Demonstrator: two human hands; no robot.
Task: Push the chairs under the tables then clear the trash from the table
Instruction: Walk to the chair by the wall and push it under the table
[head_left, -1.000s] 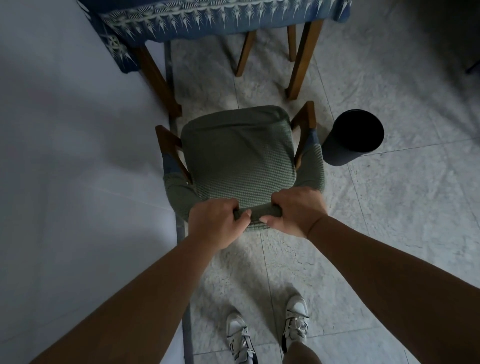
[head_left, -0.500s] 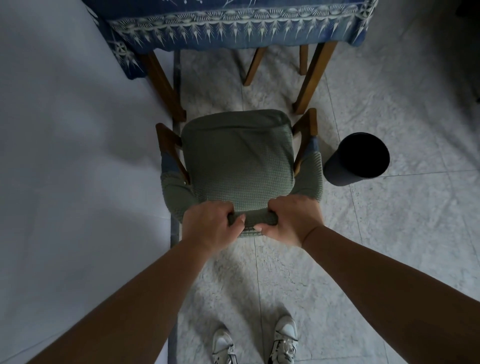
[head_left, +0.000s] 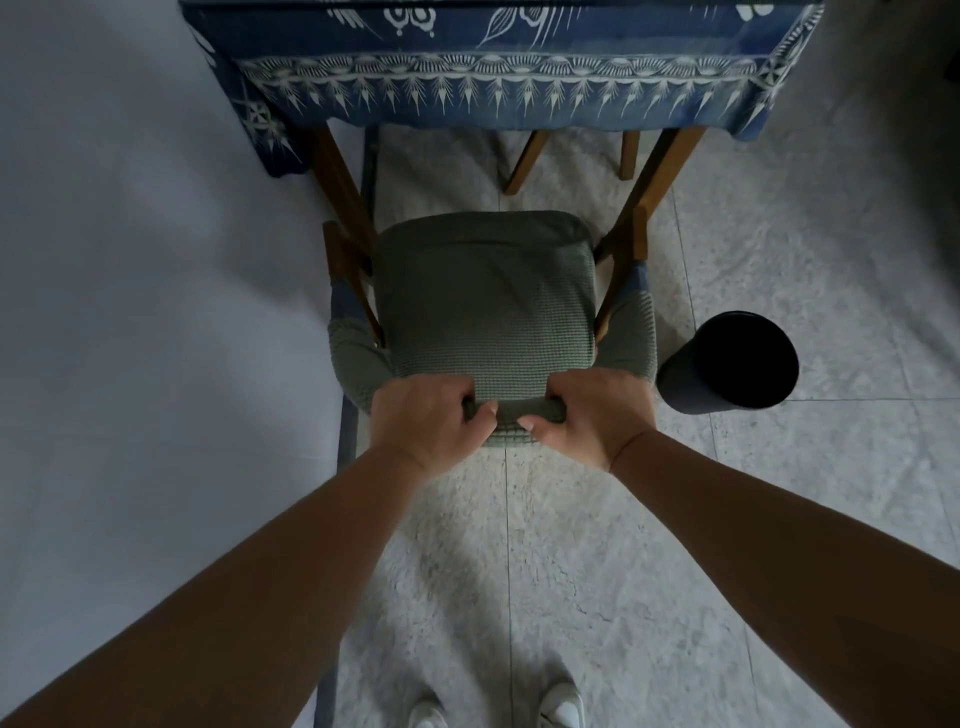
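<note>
With left hand (head_left: 423, 415) and right hand (head_left: 597, 413) each in a closed grip on its backrest, the chair (head_left: 485, 301), just short of the surface (head_left: 498, 73), wants a straight, even push between the table legs.

The tablecloth (head_left: 498, 78) is deep blue with a white fringed border pattern; the chair cover (head_left: 485, 301) is sage green in a fine waffle weave; the chair frame (head_left: 343, 260) is brown wood; the bin (head_left: 727, 364) is black; the floor (head_left: 779, 493) is speckled grey tile; the shoes (head_left: 561, 709) are white.
</note>
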